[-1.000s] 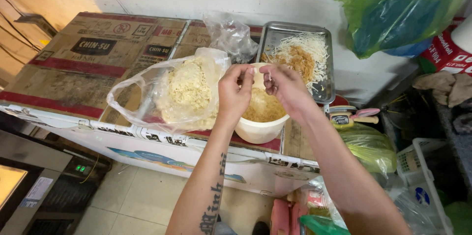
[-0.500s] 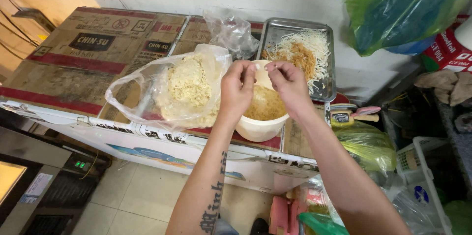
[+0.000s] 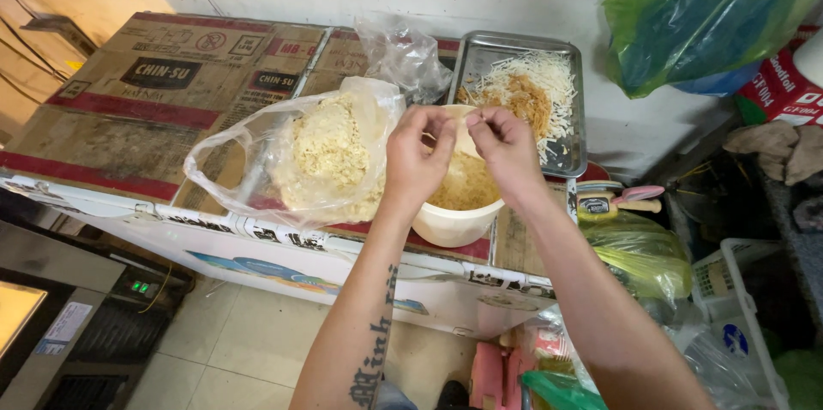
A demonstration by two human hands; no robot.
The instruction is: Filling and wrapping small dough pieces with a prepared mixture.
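your left hand (image 3: 416, 161) and right hand (image 3: 506, 148) pinch noodles over the cream bowl (image 3: 454, 221); strands may drop outside its rim

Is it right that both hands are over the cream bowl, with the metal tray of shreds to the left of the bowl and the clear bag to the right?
Not quite. The head view shows both hands, left and right, over the cream bowl, but the sides are swapped: the metal tray of shreds lies to the right of the bowl, and the clear bag to the left.

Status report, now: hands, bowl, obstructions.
Left hand and right hand pinching together above cream bowl of yellow shreds. Clear bag touching bowl's left. Nothing obstructing.
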